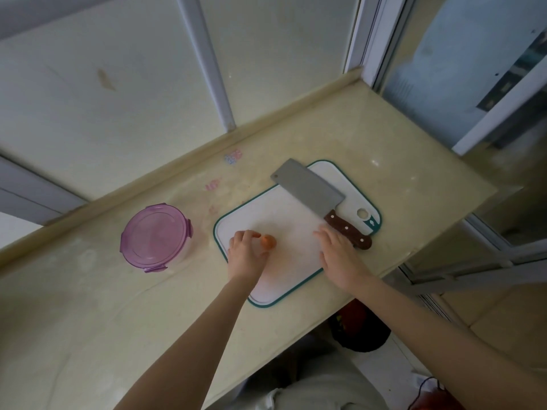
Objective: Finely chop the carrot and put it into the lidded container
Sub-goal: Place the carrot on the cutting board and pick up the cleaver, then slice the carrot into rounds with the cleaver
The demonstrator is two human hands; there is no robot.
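Observation:
A small orange carrot piece [268, 241] lies on the white cutting board [284, 208] with the teal rim. My left hand [245, 253] rests on the board just left of the carrot, fingertips touching or nearly touching it, not closed around it. My right hand [340, 255] lies flat at the board's right edge, fingers spread, right beside the brown handle of the cleaver [310, 190], holding nothing. The cleaver lies flat across the board's far right part. The round container with the purple lid [155, 236] stands to the left of the board, lid on.
The beige counter [88, 306] ends in a front edge just below the board and a right edge past the cleaver. A raised ledge and window panes run along the back. Faint pink stickers [233, 156] mark the counter behind the board.

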